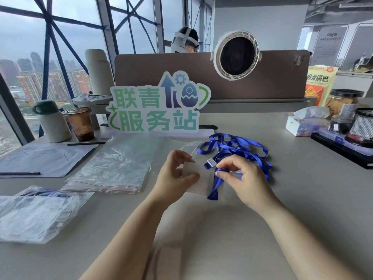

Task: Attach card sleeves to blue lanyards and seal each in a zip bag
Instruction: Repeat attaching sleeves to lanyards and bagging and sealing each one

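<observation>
Two bare forearms (129, 233) reach out over the grey bench (262, 239), as I watch from the remote desk. At far left lies a crumpled plastic bag (30, 215). Next to it a flat stack of zip bags (113, 168) with red seal strips waits, none in use yet. The left hand (175, 176) pinches a clear card sleeve (198, 178) between thumb and fingers. The right hand (248, 180) pinches a blue lanyard (214, 186) between thumb and forefinger, with the strap hanging across the sleeve's right side. A metal clip (211, 163) shows just beside the sleeve's upper corner. Behind the right hand the spare lanyards (238, 146) lie tangled in a heap.

I judge the step in hand to be the attaching itself, early in the job. To do it well I would hold the sleeve flat and steady with the left hand and bring the clip squarely to whatever slot the sleeve has at its top. I would draw the strap free of the heap first, so that no second lanyard is dragged along.

As for writing, the paper sheet (44, 158) at left carries handwriting I cannot read. The standing sign (157, 104) reads 联青服务站. On the snack bag (321, 85) at far right I make out 锅巴.
</observation>
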`<action>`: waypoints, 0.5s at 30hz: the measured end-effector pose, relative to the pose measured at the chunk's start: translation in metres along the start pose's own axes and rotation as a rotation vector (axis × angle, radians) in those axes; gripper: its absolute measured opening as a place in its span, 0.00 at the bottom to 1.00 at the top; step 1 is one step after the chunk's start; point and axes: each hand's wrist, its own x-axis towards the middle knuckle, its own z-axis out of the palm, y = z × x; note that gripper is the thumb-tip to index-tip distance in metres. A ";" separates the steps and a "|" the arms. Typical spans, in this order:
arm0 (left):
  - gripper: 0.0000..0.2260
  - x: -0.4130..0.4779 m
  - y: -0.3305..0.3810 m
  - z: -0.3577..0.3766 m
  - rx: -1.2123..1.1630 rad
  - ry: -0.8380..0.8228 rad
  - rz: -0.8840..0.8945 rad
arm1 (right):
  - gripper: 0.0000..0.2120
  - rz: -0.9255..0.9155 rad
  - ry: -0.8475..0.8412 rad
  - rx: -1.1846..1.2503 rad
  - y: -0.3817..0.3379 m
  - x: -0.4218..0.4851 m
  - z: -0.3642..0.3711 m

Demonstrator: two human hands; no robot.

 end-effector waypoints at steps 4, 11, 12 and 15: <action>0.18 -0.002 0.002 -0.003 -0.045 -0.100 -0.035 | 0.07 -0.115 0.025 -0.136 0.007 0.003 -0.001; 0.18 -0.002 0.003 -0.008 -0.092 -0.154 -0.040 | 0.13 0.041 -0.074 0.029 0.007 0.002 -0.001; 0.19 -0.001 0.003 -0.007 -0.083 -0.148 -0.036 | 0.13 0.075 -0.070 0.051 0.007 0.001 0.000; 0.21 0.000 0.002 -0.006 0.038 -0.064 -0.002 | 0.12 0.137 -0.024 0.088 0.010 0.002 0.001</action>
